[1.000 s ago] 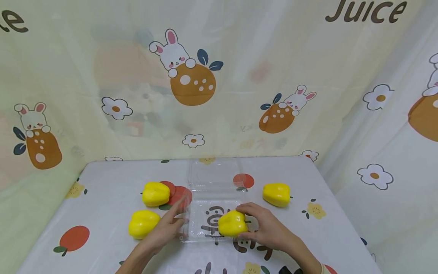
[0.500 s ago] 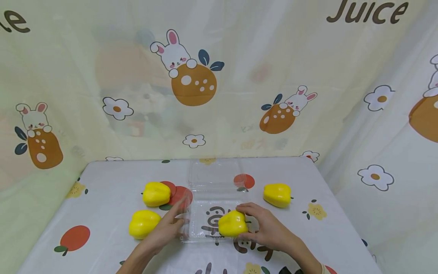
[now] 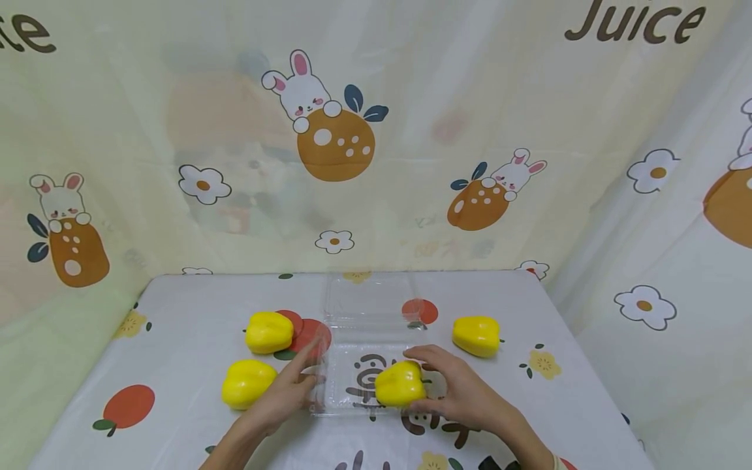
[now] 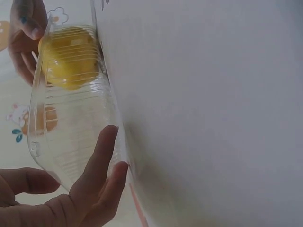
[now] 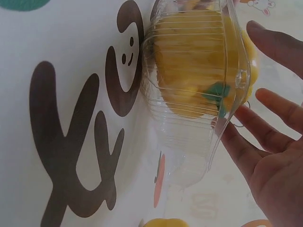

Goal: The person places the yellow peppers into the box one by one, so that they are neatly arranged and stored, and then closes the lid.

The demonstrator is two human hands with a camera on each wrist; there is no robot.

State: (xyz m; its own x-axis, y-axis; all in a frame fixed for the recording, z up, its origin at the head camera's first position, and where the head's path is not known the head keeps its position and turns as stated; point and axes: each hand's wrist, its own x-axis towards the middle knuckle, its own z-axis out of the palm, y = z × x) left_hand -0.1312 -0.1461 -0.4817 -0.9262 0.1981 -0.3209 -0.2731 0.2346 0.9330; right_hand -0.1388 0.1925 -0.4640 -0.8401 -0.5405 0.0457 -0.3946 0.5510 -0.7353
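A clear plastic clamshell box (image 3: 346, 378) lies with its lid (image 3: 373, 297) folded back, away from the person. In the right part of its base sits a yellow bell pepper (image 3: 399, 384), stem to the right. My right hand (image 3: 464, 391) is spread around the pepper's stem end, fingers on the far side and thumb on the near side. In the right wrist view, fingertips (image 5: 227, 127) reach the box rim. My left hand (image 3: 288, 395) rests its extended fingers along the box's left wall, as the left wrist view also shows.
Two more yellow bell peppers, a farther one (image 3: 269, 332) and a nearer one (image 3: 248, 384), lie left of the box. Another pepper (image 3: 476, 336) lies to the right. The printed tablecloth (image 3: 194, 431) meets a hanging curtain (image 3: 411, 215) behind.
Both hands, the box and the peppers stay practically where they were. Only the head view shifts very slightly.
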